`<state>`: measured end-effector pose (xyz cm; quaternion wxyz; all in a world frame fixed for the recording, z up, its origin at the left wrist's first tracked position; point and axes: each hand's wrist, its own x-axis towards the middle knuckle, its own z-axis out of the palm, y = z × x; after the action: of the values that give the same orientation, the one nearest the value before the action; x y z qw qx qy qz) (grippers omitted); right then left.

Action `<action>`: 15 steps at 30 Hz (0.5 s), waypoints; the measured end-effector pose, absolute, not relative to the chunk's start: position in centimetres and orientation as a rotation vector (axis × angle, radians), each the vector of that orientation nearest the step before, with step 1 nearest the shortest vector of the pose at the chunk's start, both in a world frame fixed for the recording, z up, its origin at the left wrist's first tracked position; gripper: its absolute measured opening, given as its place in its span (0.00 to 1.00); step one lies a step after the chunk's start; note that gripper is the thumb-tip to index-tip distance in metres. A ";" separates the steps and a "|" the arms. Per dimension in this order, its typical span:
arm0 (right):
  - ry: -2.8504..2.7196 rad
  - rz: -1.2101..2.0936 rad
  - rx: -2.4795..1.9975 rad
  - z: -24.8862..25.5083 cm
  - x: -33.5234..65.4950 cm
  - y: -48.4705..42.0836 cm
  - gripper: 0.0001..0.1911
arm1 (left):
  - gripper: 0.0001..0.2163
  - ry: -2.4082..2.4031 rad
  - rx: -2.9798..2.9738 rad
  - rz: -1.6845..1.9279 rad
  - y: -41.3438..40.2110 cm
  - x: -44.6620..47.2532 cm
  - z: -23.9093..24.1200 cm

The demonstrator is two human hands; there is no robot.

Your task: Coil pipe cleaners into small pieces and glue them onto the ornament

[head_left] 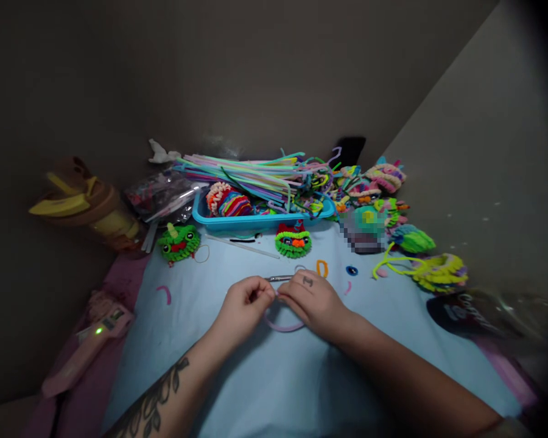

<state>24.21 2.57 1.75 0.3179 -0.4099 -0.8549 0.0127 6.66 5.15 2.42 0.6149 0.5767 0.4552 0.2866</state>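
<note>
Both of my hands meet over the middle of the light blue cloth. My left hand pinches a lilac pipe cleaner between thumb and fingers. My right hand is closed on the same pipe cleaner, close to the left fingertips. Its length bows into a loop beneath the hands. A thin metal tool, perhaps scissors or tweezers, shows just behind the fingers; most of it is hidden. Beyond the hands sits a small green fuzzy figure with eyes and an orange mouth.
A blue tray holds many pastel pipe cleaners. At left are another green figure, a brown cup and a pink glue gun. Yellow-green fuzzy pieces and a clear labelled bottle lie at right.
</note>
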 end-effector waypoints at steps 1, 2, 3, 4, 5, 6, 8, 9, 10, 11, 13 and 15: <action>-2.290 -0.060 -1.072 1.8 24.3 2.7 0.10 | 0.09 1.031 1.267 0.651 5.1 6.7 2.5; -2.320 -0.140 -1.064 1.9 24.5 2.8 0.11 | 0.09 1.013 1.204 0.639 5.1 6.8 2.5; -2.338 -0.201 -1.055 1.9 24.6 2.8 0.12 | 0.09 0.999 1.143 0.625 5.1 6.8 2.5; -2.342 -0.235 -1.045 2.0 24.8 2.9 0.13 | 0.09 0.987 1.090 0.610 5.0 6.8 2.5; -2.335 -0.237 -1.040 2.0 25.0 3.0 0.14 | 0.08 0.979 1.052 0.595 5.0 6.9 2.5; -2.319 -0.204 -1.041 2.1 25.2 3.1 0.14 | 0.08 0.975 1.035 0.584 5.0 6.9 2.4; -2.265 -0.026 -1.081 2.2 25.3 3.1 0.10 | 0.08 0.983 1.081 0.598 5.1 6.8 2.3; -2.230 0.117 -1.115 2.2 25.3 3.1 0.07 | 0.09 0.998 1.141 0.621 5.1 6.8 2.1; -2.184 0.283 -1.156 2.3 25.3 3.1 0.06 | 0.08 1.020 1.223 0.653 5.2 6.8 2.0; -2.116 0.463 -1.202 2.4 25.2 3.0 0.09 | 0.08 1.046 1.323 0.689 5.3 6.7 2.0; -1.894 0.850 -1.287 2.4 24.9 3.0 0.12 | 0.07 1.090 1.553 0.759 5.2 6.6 1.9; -1.592 1.230 -1.322 2.2 24.8 3.1 0.12 | 0.07 1.093 1.771 0.820 5.1 6.5 2.0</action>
<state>24.80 3.10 2.18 0.3591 -0.5125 -0.6174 0.4767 6.50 5.09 2.03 0.4371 0.7119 0.4396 0.3299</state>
